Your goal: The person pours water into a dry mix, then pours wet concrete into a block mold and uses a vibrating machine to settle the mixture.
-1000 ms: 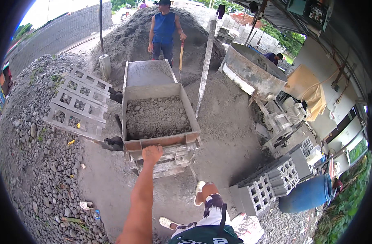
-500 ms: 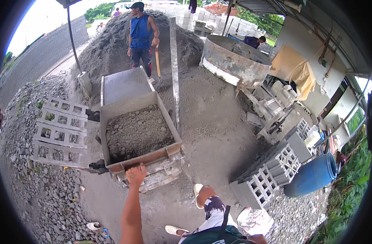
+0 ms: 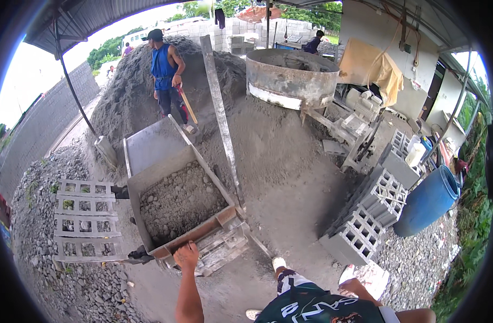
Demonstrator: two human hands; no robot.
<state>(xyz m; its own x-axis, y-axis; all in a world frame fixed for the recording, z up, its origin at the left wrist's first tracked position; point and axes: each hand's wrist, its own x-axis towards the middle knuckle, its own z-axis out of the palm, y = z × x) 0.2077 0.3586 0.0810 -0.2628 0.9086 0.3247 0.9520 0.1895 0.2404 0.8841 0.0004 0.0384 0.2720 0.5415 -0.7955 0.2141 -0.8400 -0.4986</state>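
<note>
At lower centre of the frame, our left hand (image 3: 186, 255) closes over the near rim of the metal cart (image 3: 149, 183) (half full of grey gravel mix (image 3: 179, 202)); we cannot see our right hand.

Blue barrel (image 3: 428, 201), stacked concrete blocks (image 3: 367, 212)

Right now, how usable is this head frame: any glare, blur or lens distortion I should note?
Head view: strong fisheye bend, so the long grey upright plank and roof edges curve; black vignette around the rim. Sky at upper left is blown out white; under the roof, light is soft with faint shadows. The left hand on the rusty metal trough of grey gravel mix looks sharp.
</note>
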